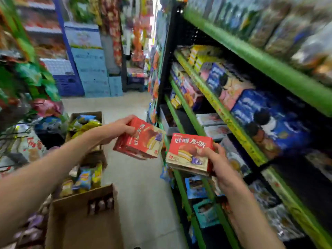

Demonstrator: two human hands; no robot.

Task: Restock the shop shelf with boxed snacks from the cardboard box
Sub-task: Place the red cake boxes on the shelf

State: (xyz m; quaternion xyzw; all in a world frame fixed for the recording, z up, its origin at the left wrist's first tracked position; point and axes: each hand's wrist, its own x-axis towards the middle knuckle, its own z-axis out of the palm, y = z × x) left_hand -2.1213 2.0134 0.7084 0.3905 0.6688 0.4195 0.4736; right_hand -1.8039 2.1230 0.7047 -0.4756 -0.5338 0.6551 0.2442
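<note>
Head view, left hand [120,129] gripping red snack box [143,141], right hand [218,161] gripping second red box [188,153], beside green shelf [221,108]

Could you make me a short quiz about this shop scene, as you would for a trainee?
1. True or false: each hand holds red snack boxes.
2. Which side of the aisle is the green-edged shelf on? A) the person's left B) the person's right
3. What stands on the floor below the left arm?

Key
1. True: the left hand has a grip on one stack of red boxes, and the right hand on another stack.
2. B.
3. An open cardboard box.
</note>
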